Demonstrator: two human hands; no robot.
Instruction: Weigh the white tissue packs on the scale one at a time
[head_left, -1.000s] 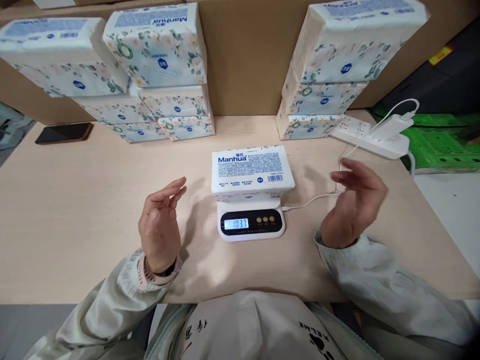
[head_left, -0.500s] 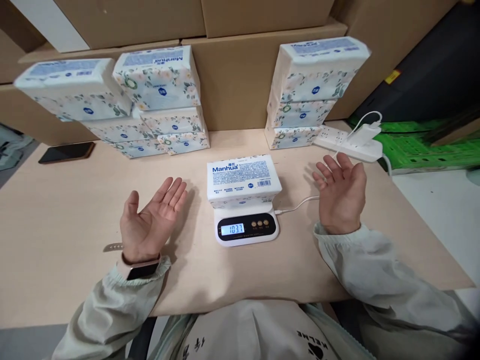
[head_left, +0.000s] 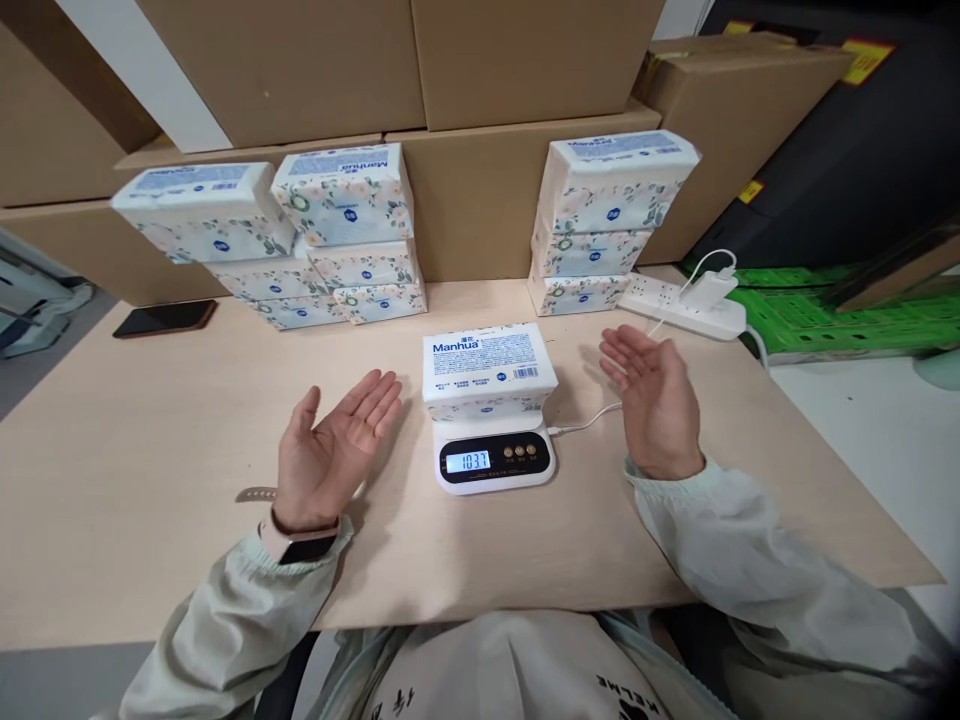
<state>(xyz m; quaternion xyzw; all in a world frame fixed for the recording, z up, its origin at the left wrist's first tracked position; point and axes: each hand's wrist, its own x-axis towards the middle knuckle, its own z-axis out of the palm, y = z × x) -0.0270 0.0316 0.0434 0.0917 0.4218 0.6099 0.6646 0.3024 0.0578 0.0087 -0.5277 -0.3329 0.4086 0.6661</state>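
A white pack of tissues (head_left: 487, 370) with blue "Manhua" print lies flat on a small white digital scale (head_left: 495, 482). The lit display (head_left: 468, 461) reads 103.7. To the left of the scale, my left hand (head_left: 334, 455) is palm up with fingers stretched out, touching neither pack nor scale. My right hand (head_left: 654, 405) is held on the other side, its palm turned up and inward, fingers extended and holding nothing. A white cable (head_left: 589, 418) runs from the scale's right side and passes behind my right hand.
Stacked tissue packs stand at the back left (head_left: 349, 215) and in another stack (head_left: 604, 210) at the back right. A phone (head_left: 163, 318) lies at the left. A white power strip (head_left: 686, 305) sits beside the right stack. Cardboard boxes (head_left: 480, 200) line the table's back.
Both hands have come somewhat closer to the scale and stay open. The camera view has shifted, so more of the boxes behind shows. The pack and the reading are unchanged.
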